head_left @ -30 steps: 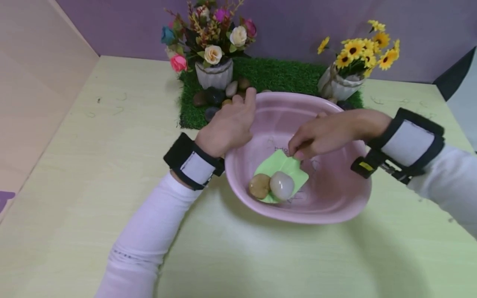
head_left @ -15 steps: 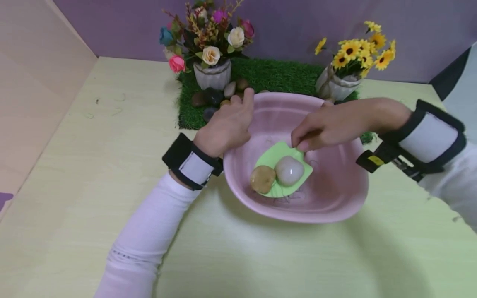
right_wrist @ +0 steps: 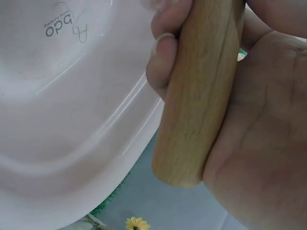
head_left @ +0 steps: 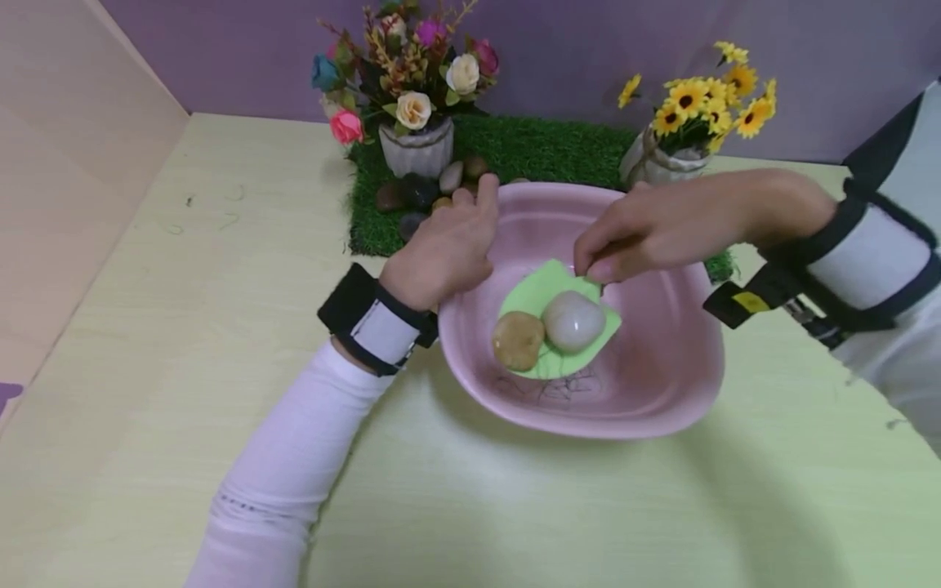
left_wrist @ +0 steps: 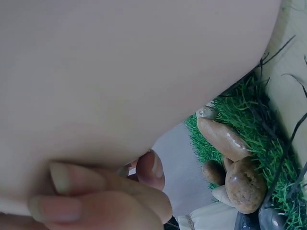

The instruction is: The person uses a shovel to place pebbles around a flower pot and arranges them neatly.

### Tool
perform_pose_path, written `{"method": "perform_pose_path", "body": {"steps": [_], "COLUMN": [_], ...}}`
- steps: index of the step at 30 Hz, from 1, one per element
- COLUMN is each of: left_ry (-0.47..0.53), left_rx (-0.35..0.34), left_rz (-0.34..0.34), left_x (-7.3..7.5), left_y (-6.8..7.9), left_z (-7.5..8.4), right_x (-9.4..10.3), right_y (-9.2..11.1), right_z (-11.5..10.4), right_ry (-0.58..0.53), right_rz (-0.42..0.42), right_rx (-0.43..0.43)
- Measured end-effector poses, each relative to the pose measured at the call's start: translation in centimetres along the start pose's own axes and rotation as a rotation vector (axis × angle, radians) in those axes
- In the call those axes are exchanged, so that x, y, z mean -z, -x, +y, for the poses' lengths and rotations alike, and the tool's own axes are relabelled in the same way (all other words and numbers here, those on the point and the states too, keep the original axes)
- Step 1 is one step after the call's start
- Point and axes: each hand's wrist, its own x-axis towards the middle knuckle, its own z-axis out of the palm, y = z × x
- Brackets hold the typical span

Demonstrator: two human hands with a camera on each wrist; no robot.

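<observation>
A pink plastic basin (head_left: 680,392) stands on the table. My left hand (head_left: 444,249) grips its left rim, index finger stretched forward along it. Over the basin, my right hand (head_left: 662,224) holds a green leaf-shaped spatula (head_left: 538,286). The right wrist view shows my fingers curled round its wooden handle (right_wrist: 199,100). A smooth whitish stone (head_left: 573,322) and a tan stone (head_left: 518,340) lie side by side on the green blade. Dark thin strands (head_left: 568,388) lie on the basin's bottom beneath the blade. In the left wrist view, bent fingers (left_wrist: 96,203) show beside a large pale surface.
Behind the basin lies a green turf mat (head_left: 540,147). A pot of mixed flowers (head_left: 419,147) stands at its left and a pot of yellow flowers (head_left: 662,163) at its right. Several pebbles (head_left: 421,190) lie near the left pot. A purple wall (head_left: 566,65) rises behind.
My right hand has moved away from me and slightly right, raising the spatula and tilting it flatter with both stones on it. My left hand stays at the rim.
</observation>
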Motion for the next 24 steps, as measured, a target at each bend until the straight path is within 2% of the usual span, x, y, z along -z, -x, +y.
{"method": "perform_pose_path", "body": {"steps": [4, 14, 24], "left_ry": [0.004, 0.022, 0.032], "left_rx": [-0.005, 0.005, 0.027], "left_rz": [-0.001, -0.008, -0.023], "left_x": [0.0, 0.0, 0.1], "left_y": [0.0, 0.0, -0.2], "left_z": [0.0, -0.1, 0.0], "right_x": [0.1, 1.1, 4.0], "right_y": [-0.2, -0.1, 1.1], "right_z": [0.0, 0.5, 1.7], "right_ry": [0.001, 0.033, 0.055], "right_rz": [-0.023, 0.052, 0.135], "right_rx": [-0.012, -0.028, -0.158]}}
